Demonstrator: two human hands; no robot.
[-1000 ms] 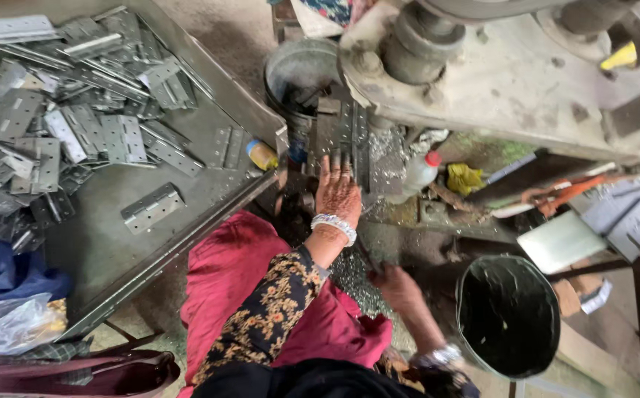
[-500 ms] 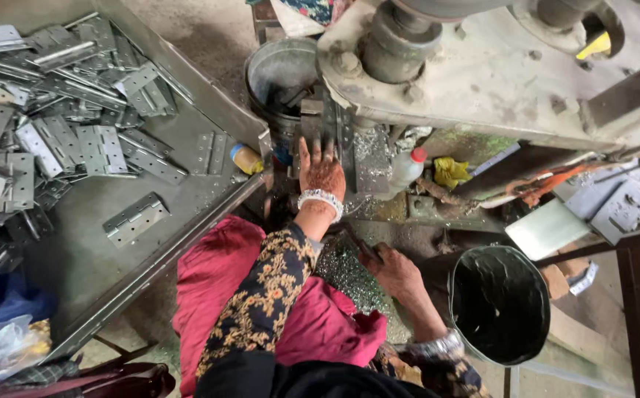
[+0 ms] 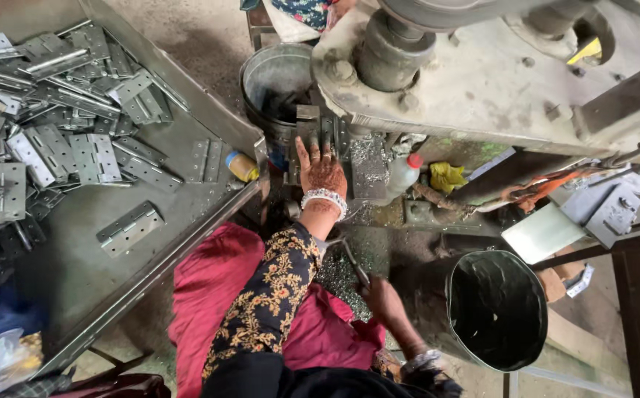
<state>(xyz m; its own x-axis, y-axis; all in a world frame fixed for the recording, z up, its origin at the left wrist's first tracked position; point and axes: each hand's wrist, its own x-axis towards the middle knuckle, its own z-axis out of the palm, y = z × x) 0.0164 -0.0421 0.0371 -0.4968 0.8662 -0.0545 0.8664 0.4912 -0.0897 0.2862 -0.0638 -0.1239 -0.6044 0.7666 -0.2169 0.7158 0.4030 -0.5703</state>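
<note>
A rough, dusty concrete floor (image 3: 202, 44) is seen under flat daylight. A grey metal tray table (image 3: 187, 214) stands at the left, and a heavy, grimy machine body (image 3: 482, 74) fills the upper right. A black bucket (image 3: 497, 309) is set on the floor at lower right.

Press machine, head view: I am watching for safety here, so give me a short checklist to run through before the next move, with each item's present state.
1. Left hand away from the press machine: not ok, its fingers lie flat on the metal piece under the press head.
2. Right hand away from the press: ok, it is low, at a thin metal lever near the lap.
3. Piece seated square under the head: cannot tell, the hand covers it.
4. Hinge plates within reach: ok, heaped on the grey tray at the left.
5. Black bucket in place: ok, upright at the right.
</note>
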